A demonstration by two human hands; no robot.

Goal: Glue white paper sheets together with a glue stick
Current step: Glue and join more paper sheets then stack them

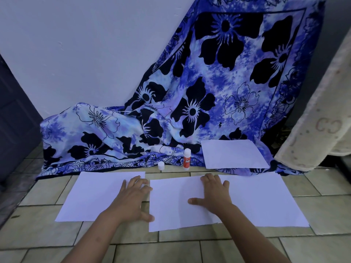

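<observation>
From my remote seat I see both hands flat with fingers spread, pinching nothing; the left hand rests on the right edge of the left sheet, its thumb at the near left corner of the middle sheet; the right hand presses where the middle sheet meets the right sheet; all three lie on the tiled floor; farther off the glue stick stands upright, a small white cap just left of it; a fourth sheet lies far right on the blue flowered cloth
</observation>
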